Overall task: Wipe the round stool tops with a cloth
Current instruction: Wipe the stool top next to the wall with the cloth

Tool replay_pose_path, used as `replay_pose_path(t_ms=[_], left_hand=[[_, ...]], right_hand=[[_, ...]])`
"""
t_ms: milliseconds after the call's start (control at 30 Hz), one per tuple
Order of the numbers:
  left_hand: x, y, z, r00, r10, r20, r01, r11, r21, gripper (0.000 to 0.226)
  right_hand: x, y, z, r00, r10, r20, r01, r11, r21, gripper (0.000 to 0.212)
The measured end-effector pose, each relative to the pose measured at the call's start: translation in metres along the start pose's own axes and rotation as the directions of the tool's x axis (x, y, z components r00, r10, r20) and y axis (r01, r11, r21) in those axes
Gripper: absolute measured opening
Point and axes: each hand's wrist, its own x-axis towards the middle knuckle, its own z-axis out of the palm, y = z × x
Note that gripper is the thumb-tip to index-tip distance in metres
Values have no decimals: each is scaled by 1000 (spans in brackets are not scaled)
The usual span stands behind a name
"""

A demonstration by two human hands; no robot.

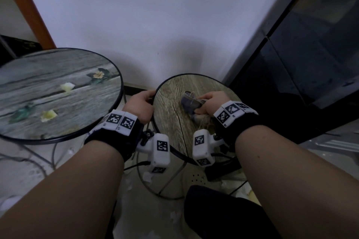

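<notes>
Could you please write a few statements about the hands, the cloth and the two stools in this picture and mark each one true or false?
1. The right hand grips a crumpled cloth on the brown stool top. True.
2. The left hand lies flat on the grey stool top. False: its fingers curl over the left rim of the brown stool top.
3. The cloth lies on the grey flower-printed stool top. False: it is on the brown wood-grain one.
4. Both wrists wear dark bands with black-and-white square markers. True.
5. The two stools stand beside a white wall. True.
</notes>
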Motion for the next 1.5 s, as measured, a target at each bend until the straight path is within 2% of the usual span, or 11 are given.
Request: replay_pose_path(t_ms=[167,467,733,867,1067,1233,1500], left_hand=[[-5,5,0,1000,-3,9,3,998,-57,56],[-8,12,1,998,-46,31,51,972,-229,51],[-6,16,-2,985,-162,59,173,915,-366,50],[-6,18,-4,982,-178,63,188,896,-402,47],[-4,20,-4,977,-206,51,208,878,-432,40],[-2,19,-2,978,-209,21,197,877,-439,32],[2,18,-1,981,-190,27,180,862,-473,34]], right_hand=[[12,-4,2,1000,-13,-9,12,998,-66,43],[25,-10,0,999,-26,-19,25,997,-70,41],[37,-17,-1,999,-44,-15,42,993,-112,44],[41,-21,-2,997,-73,-15,70,989,-134,44],[50,-33,-6,992,-120,31,124,951,-283,45],[51,-41,-8,983,-174,60,182,875,-448,47],[71,-45,-10,989,-149,23,148,927,-343,46]])
